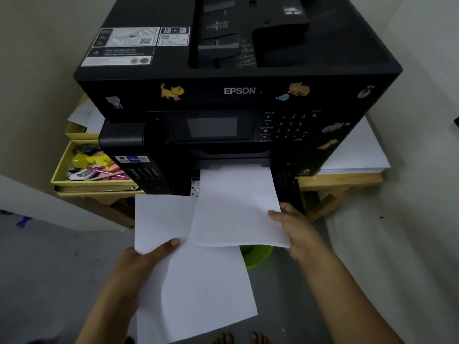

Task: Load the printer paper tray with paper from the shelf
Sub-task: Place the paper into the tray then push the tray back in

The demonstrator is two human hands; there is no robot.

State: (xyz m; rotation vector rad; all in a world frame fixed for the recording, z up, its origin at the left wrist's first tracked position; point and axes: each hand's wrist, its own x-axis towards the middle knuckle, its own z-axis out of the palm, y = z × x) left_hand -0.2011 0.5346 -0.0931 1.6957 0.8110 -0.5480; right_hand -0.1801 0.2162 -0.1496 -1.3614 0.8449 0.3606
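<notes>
Here, the right hand point(293, 229) is pinching the right edge of a thin stack of paper point(236, 207), thumb on top and fingers underneath, and is feeding its far end into the slot low on the front of the printer point(238, 90). Holding it by the side edge is probably what is keeping the sheets level with the opening — the paper tray itself is hidden under the stack, so how far in the sheets are sitting cannot be told. The left hand point(146, 256) is gripping a second sheet point(193, 281) by its left edge, thumb lying across the top, and is holding it low and to the left, partly beneath the first stack, seemingly to keep it out of the way until its turn.

Room is tight on the right, where the hand is nearly touching the dark housing beside the slot. Leftwards and towards the person the space is looking open. A further pile of white paper point(357, 152) is lying on the wooden shelf point(340, 178) to the right of the printer, and a yellow tray of stationery point(59, 167) is sitting on the left.
</notes>
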